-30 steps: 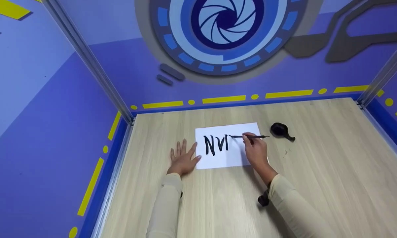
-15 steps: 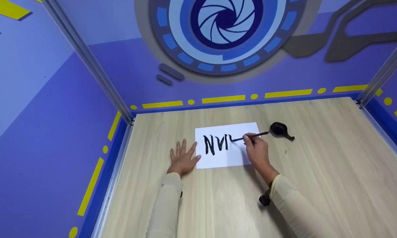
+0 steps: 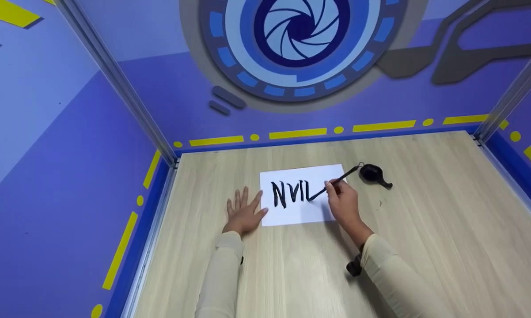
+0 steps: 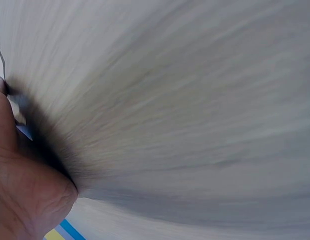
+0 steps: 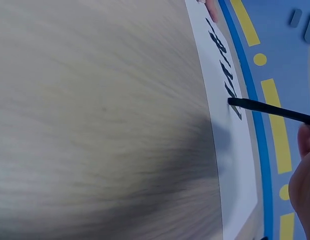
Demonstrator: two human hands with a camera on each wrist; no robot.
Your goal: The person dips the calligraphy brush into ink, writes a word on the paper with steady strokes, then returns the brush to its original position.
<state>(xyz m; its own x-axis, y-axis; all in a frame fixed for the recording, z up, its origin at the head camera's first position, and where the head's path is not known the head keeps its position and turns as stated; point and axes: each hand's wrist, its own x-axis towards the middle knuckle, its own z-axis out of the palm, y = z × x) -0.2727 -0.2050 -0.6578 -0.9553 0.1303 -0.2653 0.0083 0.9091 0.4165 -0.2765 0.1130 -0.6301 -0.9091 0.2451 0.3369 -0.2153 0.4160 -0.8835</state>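
A white sheet of paper (image 3: 287, 216) lies on the wooden table, with thick black letter strokes (image 3: 279, 194) across its left and middle part. My right hand (image 3: 344, 201) pinches a dark ink brush (image 3: 343, 176) between thumb and fingers. The brush's tip touches the sheet at the foot of the last stroke, and its handle slants up to the right. In the right wrist view the brush (image 5: 275, 110) meets the strokes. My left hand (image 3: 244, 214) lies flat with spread fingers, its thumb and index fingertip at the paper's left edge. Only part of that hand (image 4: 24, 185) shows in the left wrist view.
A small black ink dish (image 3: 372, 173) with a short handle stands right of the paper, close to the brush's upper end. Walls enclose the table (image 3: 446, 212) at the back (image 3: 230, 123) and both sides. A few small brown marks (image 3: 380, 203) are on the wood.
The brush tip has moved down the sheet, drawing a downstroke right of the earlier letters. The brush's handle has swung from nearly level to slanting upward. My left hand has stayed in place.
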